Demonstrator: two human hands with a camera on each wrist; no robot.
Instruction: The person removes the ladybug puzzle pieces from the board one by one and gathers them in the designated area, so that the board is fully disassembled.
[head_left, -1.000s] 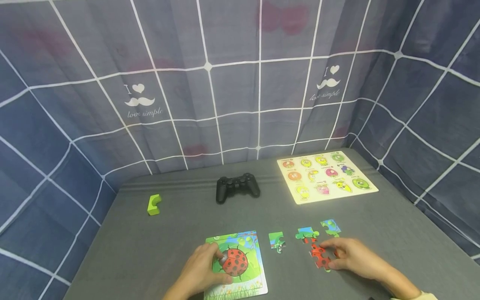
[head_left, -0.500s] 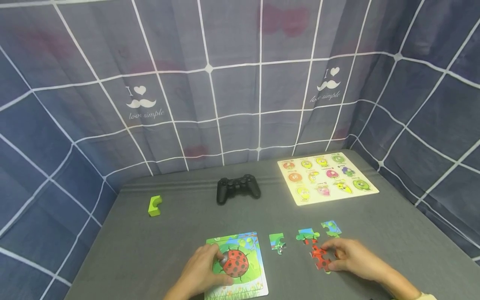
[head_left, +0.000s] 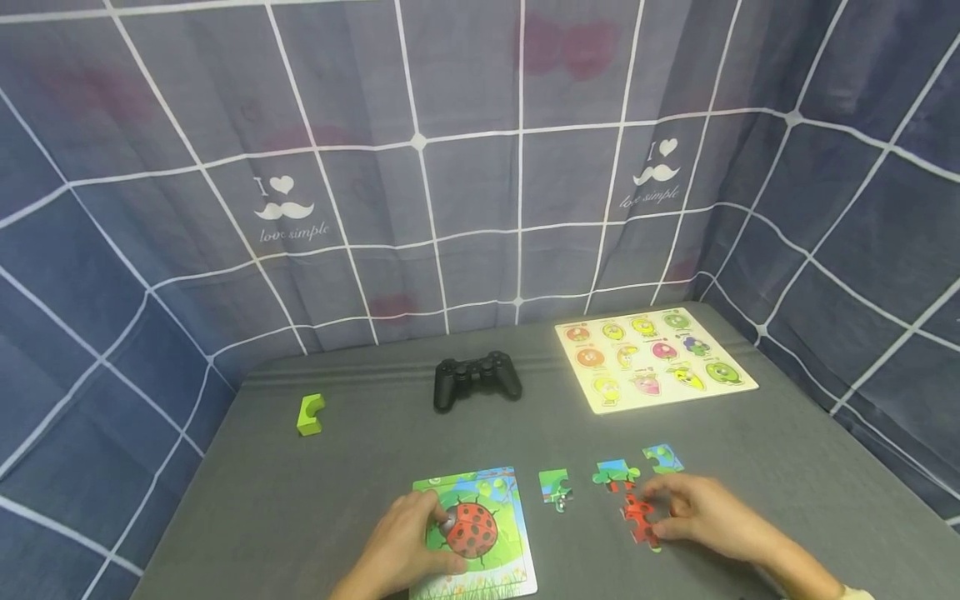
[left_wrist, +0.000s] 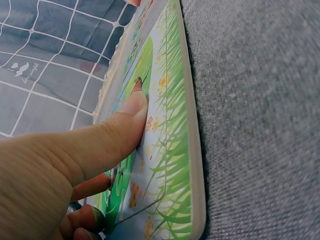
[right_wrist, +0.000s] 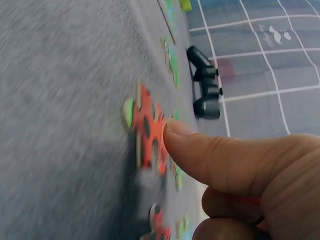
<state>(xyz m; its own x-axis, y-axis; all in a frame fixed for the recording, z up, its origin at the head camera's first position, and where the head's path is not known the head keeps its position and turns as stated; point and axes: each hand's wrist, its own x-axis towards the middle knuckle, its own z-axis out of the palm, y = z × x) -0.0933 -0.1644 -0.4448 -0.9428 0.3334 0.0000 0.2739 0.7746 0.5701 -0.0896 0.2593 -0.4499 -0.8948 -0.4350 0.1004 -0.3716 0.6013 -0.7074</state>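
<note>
My left hand (head_left: 405, 533) rests on the ladybug puzzle board (head_left: 498, 533), thumb and fingers spread over its left part. In the left wrist view the straight thumb (left_wrist: 107, 137) lies on the printed face. My right hand (head_left: 708, 517) pinches a red, black-spotted puzzle piece (head_left: 637, 518) by its right side. In the right wrist view that piece shows tilted, with a shadow under it and the thumb tip on it. Further loose puzzle pieces lie near: a green one (head_left: 555, 486), a blue-green one with red (head_left: 615, 473) and a blue corner one (head_left: 663, 457).
A black game controller (head_left: 477, 379) lies behind the board. At the back right is a fruit puzzle board (head_left: 656, 360). A green arch block (head_left: 310, 415) stands at the left. Another red piece (right_wrist: 159, 227) shows in the right wrist view. Grid-patterned curtains (head_left: 480, 183) enclose the table.
The red puzzle piece has turned or tilted and looks narrower under my right fingers. My left hand keeps its place on the board. The head view has shifted slightly.
</note>
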